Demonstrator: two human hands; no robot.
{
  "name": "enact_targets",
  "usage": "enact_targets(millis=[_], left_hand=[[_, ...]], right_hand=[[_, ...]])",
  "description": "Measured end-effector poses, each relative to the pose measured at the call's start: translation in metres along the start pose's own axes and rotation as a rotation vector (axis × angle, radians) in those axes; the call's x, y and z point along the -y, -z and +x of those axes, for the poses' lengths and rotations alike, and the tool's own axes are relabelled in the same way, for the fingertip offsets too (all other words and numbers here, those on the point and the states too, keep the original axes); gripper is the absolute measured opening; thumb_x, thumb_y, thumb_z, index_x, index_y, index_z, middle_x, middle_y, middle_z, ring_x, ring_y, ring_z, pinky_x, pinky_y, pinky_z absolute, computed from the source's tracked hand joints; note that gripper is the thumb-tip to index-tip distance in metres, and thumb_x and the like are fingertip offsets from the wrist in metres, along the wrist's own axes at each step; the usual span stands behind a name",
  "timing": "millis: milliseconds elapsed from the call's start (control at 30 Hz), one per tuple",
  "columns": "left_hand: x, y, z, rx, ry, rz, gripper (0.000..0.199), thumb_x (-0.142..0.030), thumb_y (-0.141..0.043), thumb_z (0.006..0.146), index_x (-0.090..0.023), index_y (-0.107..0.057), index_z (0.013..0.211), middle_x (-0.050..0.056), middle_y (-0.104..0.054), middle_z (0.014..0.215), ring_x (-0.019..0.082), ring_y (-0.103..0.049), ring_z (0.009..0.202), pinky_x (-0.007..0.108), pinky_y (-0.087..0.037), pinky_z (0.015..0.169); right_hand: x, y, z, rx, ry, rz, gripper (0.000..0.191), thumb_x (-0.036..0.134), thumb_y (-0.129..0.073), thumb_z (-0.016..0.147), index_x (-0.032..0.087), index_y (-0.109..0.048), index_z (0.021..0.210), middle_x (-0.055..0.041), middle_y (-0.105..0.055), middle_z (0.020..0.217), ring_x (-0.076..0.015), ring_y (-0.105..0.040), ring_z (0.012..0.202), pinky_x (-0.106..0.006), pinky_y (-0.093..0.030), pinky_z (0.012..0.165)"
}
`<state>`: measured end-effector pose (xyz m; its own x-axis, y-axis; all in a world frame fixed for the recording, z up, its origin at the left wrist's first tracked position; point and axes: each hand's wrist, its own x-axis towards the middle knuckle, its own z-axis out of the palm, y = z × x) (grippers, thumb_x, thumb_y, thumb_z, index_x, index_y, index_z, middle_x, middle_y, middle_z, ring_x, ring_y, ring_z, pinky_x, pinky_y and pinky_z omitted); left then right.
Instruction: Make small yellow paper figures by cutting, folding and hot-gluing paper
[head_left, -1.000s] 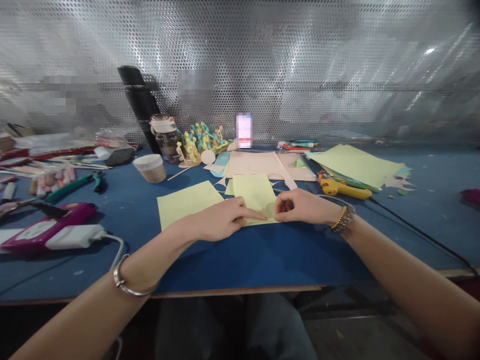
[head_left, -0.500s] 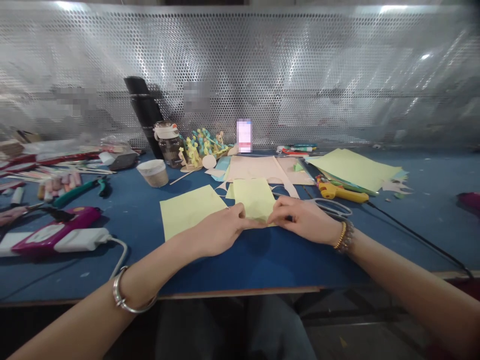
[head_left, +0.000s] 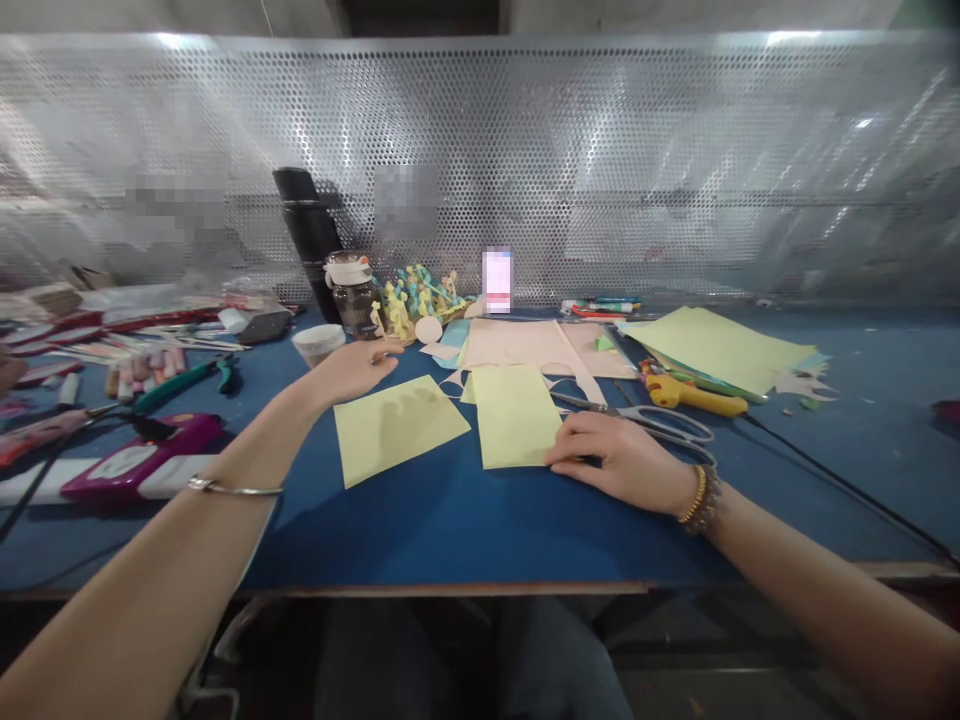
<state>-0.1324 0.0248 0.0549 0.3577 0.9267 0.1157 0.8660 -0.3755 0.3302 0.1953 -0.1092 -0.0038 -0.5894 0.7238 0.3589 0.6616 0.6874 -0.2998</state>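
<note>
Paper sheet in pale yellow, flat on the blue table, and the right hand is up against its lower right corner, fingers together and lying low, fingertips touching the edge, no pinch on it. Long axis runs away from the person, leaning only slightly, short edges at near and far ends. Left hand is off to the side, fingers loosely apart, holding nothing, just past a second yellow sheet that sits at an angle left of the first. Scissors lie just beyond the right hand, a yellow glue gun past them. Farther back, a paper cup, a black flask, and a perforated metal panel along the table's back.
</note>
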Motion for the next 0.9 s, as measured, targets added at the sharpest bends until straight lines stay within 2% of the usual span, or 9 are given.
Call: enact_targets(millis=[100,233,267,300,367,433,500,633,900], left_hand=[[0.017,-0.013,0.007,0.070,0.077,0.111,0.052,-0.041,-0.044,0.082,-0.011,-0.055,0.124,0.015,-0.065,0.107,0.027,-0.059,0.091,0.032,-0.041,0.076],[-0.007,-0.019,-0.002,-0.255,-0.055,0.099,0.043,-0.042,-0.043,0.084,-0.017,-0.061,0.114,0.011,-0.065,0.105,0.023,-0.059,0.087,0.030,-0.041,0.076],[-0.019,-0.018,-0.007,-0.275,-0.110,0.035,0.040,-0.043,-0.043,0.084,-0.019,-0.063,0.109,0.009,-0.065,0.107,0.022,-0.058,0.087,0.029,-0.041,0.076],[-0.032,-0.017,-0.012,-0.235,-0.153,-0.062,0.038,-0.045,-0.044,0.084,-0.019,-0.065,0.103,0.007,-0.066,0.105,0.020,-0.058,0.086,0.028,-0.041,0.075],[-0.059,-0.017,-0.022,-0.022,-0.251,-0.241,0.037,-0.047,-0.046,0.084,-0.020,-0.066,0.098,0.005,-0.068,0.100,0.017,-0.059,0.085,0.025,-0.042,0.073],[-0.083,-0.020,-0.031,0.238,-0.326,-0.261,0.035,-0.049,-0.049,0.083,-0.022,-0.068,0.095,0.003,-0.069,0.097,0.016,-0.059,0.081,0.024,-0.042,0.070],[-0.099,-0.026,-0.037,0.369,-0.398,-0.244,0.032,-0.047,-0.052,0.081,-0.022,-0.069,0.091,0.002,-0.069,0.093,0.015,-0.059,0.079,0.024,-0.041,0.068],[-0.110,-0.041,-0.042,0.438,-0.419,-0.270,0.030,-0.044,-0.055,0.079,-0.019,-0.069,0.087,0.003,-0.069,0.088,0.015,-0.060,0.077,0.024,-0.040,0.067],[-0.102,-0.054,-0.038,0.448,-0.376,-0.256,0.024,-0.037,-0.054,0.079,-0.017,-0.068,0.080,0.001,-0.066,0.073,0.012,-0.054,0.064,0.023,-0.036,0.059]], right_hand=[[0.000,-0.001,0.000,-0.002,0.016,-0.020,0.021,0.030,-0.052,0.089,0.024,-0.070,0.096,-0.0047,-0.063,0.092,-0.0155,-0.059,0.086,-0.028,-0.047,0.077],[0.001,-0.001,0.001,-0.007,0.005,-0.011,0.021,0.029,-0.051,0.089,0.023,-0.070,0.095,-0.0051,-0.063,0.092,-0.0161,-0.058,0.087,-0.029,-0.046,0.078],[0.001,-0.001,0.002,-0.006,-0.007,-0.002,0.021,0.029,-0.052,0.088,0.023,-0.070,0.095,-0.0052,-0.063,0.092,-0.0161,-0.059,0.086,-0.029,-0.046,0.078],[0.001,0.000,0.002,-0.003,-0.022,0.010,0.020,0.030,-0.053,0.088,0.023,-0.070,0.094,-0.0052,-0.063,0.092,-0.0160,-0.059,0.085,-0.029,-0.046,0.077],[0.001,0.000,0.004,0.002,-0.055,0.040,0.019,0.031,-0.054,0.087,0.022,-0.071,0.091,-0.0049,-0.063,0.091,-0.0158,-0.059,0.084,-0.029,-0.046,0.077],[0.001,0.001,0.005,0.009,-0.087,0.073,0.018,0.032,-0.056,0.086,0.022,-0.070,0.089,-0.0042,-0.063,0.090,-0.0154,-0.058,0.082,-0.029,-0.046,0.076],[0.000,0.002,0.007,0.020,-0.125,0.104,0.018,0.033,-0.056,0.085,0.021,-0.069,0.085,-0.0033,-0.063,0.088,-0.0145,-0.058,0.079,-0.028,-0.045,0.074],[-0.001,0.002,0.011,0.033,-0.207,0.147,0.018,0.032,-0.056,0.085,0.019,-0.066,0.076,-0.0019,-0.063,0.082,-0.0127,-0.057,0.072,-0.026,-0.043,0.067],[-0.007,0.003,0.016,0.041,-0.326,0.180,0.018,0.034,-0.060,0.078,0.019,-0.064,0.070,-0.0012,-0.062,0.072,-0.0130,-0.054,0.066,-0.026,-0.041,0.062]])
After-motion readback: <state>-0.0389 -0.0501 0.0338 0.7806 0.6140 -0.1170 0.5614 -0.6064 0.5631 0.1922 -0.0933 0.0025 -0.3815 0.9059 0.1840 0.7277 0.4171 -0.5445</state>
